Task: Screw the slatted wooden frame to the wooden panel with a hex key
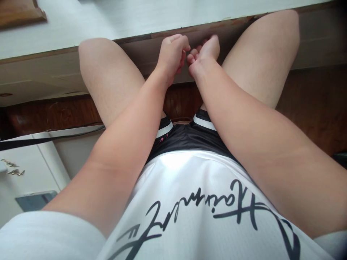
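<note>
My left hand [174, 56] is closed, its fingers curled under and the thumb lying along the top. Close beside it, a small gap apart, my right hand [205, 53] is turned partly palm up with its fingers curled in. Whatever either hand may hold is hidden by the fingers. Both hands are just below the front edge of a white tabletop [130, 18], between my bare knees. Beneath my forearms are my black shorts [187, 139] with white trim and my white shirt [189, 216] with black lettering.
A brown wooden piece [21, 14] lies on the tabletop at the upper left. At lower left, a white surface [35, 159] bears small metal pieces [13, 168] and a flat dark rectangular object [36, 199]. A black strap [54, 138] crosses there. Dark reddish-brown wood [311, 94] shows below.
</note>
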Available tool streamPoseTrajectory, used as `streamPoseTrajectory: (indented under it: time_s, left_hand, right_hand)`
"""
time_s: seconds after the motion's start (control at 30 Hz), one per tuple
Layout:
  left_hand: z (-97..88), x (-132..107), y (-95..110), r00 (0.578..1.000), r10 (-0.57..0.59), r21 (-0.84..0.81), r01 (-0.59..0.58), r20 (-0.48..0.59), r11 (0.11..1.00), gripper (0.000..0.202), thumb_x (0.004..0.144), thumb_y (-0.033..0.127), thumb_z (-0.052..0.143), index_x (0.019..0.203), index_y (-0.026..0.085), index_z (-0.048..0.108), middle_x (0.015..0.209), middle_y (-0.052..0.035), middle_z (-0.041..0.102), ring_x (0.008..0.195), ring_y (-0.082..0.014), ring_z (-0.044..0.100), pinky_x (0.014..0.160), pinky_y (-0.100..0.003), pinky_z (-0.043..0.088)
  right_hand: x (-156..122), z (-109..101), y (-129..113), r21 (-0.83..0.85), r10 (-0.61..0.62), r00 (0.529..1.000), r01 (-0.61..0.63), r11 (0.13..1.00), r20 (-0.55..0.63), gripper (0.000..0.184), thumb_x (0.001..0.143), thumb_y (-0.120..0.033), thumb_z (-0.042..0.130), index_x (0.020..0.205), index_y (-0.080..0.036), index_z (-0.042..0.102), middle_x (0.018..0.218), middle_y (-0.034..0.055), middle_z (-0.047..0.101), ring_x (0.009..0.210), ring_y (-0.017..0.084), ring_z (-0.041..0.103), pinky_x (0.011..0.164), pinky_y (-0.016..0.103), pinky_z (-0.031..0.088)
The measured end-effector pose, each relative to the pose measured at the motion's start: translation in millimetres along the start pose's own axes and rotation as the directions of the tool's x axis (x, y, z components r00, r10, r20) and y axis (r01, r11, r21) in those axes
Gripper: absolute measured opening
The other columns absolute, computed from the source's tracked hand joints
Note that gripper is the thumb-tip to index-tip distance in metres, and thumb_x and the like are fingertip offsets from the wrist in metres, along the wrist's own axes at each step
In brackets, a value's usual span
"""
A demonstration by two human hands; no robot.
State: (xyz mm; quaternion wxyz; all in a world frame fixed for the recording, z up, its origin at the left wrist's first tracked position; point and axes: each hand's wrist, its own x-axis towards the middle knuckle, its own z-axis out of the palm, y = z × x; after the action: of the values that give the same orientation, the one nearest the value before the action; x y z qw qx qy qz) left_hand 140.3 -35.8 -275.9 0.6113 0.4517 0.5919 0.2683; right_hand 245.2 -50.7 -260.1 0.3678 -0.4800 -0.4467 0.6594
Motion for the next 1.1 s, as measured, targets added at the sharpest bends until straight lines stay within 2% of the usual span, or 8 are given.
streamPoseTrajectory:
  time_s: [0.13,0.23,0.3,0.47,0.57,0.63,0.8,1.1]
  left_hand:
    - [-37.0,-73,17,0.943,0.311,0.297,-0.332,0.118,0.895,0.033,0.084,0.022,0.051,0.054,0.023,0.036,0.052,0.0058,0.035,0.053,-0.0078,0.032,0.054,-0.029,0.024]
    - [-76.1,-155,2,0.856,0.514,0.615,-0.438,0.063,0.655,0.03,0.086,0.018,0.058,0.059,0.018,0.046,0.058,0.0037,0.044,0.057,-0.0084,0.04,0.055,-0.027,0.03]
    - [-98.0,-210,-23,0.708,0.706,0.641,-0.552,0.024,0.532,0.015,0.082,0.013,0.06,0.068,0.017,0.057,0.08,-0.0017,0.066,0.08,-0.0159,0.061,0.077,-0.033,0.047]
    - [-124.3,-307,-119,0.834,0.481,0.731,-0.504,0.271,0.461,0.046,0.088,0.01,0.049,0.131,0.025,0.058,0.128,-0.0069,0.064,0.146,-0.026,0.03,0.123,-0.05,0.021]
    - [-132.8,-318,-174,0.794,0.545,0.722,-0.541,0.27,0.431,0.047,0.094,0.025,0.04,0.14,0.033,0.049,0.125,-0.0028,0.066,0.152,-0.0198,0.012,0.126,-0.049,0.009]
    - [-140.6,-314,-201,0.744,0.598,0.713,-0.59,0.299,0.379,0.046,0.096,0.034,0.036,0.139,0.037,0.049,0.124,-0.001,0.066,0.152,-0.0174,0.008,0.126,-0.048,0.006]
    - [-164.2,-308,-242,0.696,0.594,0.691,-0.657,0.403,0.301,0.048,0.092,0.044,0.039,0.139,0.043,0.048,0.139,0.0051,0.057,0.153,-0.0165,0.002,0.125,-0.043,0.007]
    - [-185.7,-304,-272,0.631,0.577,0.657,-0.725,0.518,0.204,0.061,0.088,0.044,0.046,0.148,0.043,0.035,0.159,0.0157,0.025,0.152,-0.0141,-0.003,0.126,-0.037,0.001]
  right_hand:
    - [-57,-10,-15,0.396,-0.029,0.996,0.062,0.916,-0.09,0.04,0.1,-0.037,0.03,0.063,-0.022,0.031,0.052,-0.0105,0.027,0.04,0.002,0.03,0.04,0.013,0.028]
    - [-164,-27,-21,-0.036,-0.08,0.984,0.075,0.997,-0.16,0.038,0.096,-0.037,0.048,0.063,-0.021,0.042,0.056,-0.0044,0.045,0.047,0.009,0.047,0.044,0.023,0.042]
    - [-237,-47,-18,-0.458,-0.212,0.974,0.154,0.876,-0.078,0.019,0.092,-0.025,0.055,0.074,-0.02,0.058,0.076,0.0037,0.062,0.072,0.017,0.063,0.064,0.033,0.054]
    - [-343,-112,37,-0.769,-0.089,0.869,0.474,0.43,0.486,0.042,0.09,-0.014,0.049,0.132,-0.017,0.054,0.131,0.013,0.063,0.139,0.03,0.041,0.115,0.059,0.029]
    - [-353,-145,96,-0.743,-0.176,0.808,0.587,0.322,0.562,0.044,0.089,-0.015,0.05,0.131,-0.028,0.056,0.122,0.0025,0.07,0.14,0.017,0.04,0.12,0.046,0.022]
    - [-350,-162,132,-0.669,-0.215,0.762,0.643,0.373,0.611,0.038,0.087,-0.023,0.053,0.12,-0.039,0.063,0.106,-0.0054,0.075,0.118,0.015,0.06,0.106,0.037,0.043]
    - [-346,-183,169,-0.7,0.317,0.67,0.432,0.568,0.671,0.037,0.084,-0.028,0.051,0.114,-0.04,0.069,0.107,-0.0082,0.075,0.082,0.014,0.071,0.081,0.029,0.056]
    - [-352,-183,182,-0.754,0.173,0.791,0.455,0.473,0.586,0.034,0.078,-0.025,0.049,0.094,-0.038,0.076,0.083,-0.0068,0.077,0.08,0.012,0.069,0.082,0.02,0.05]
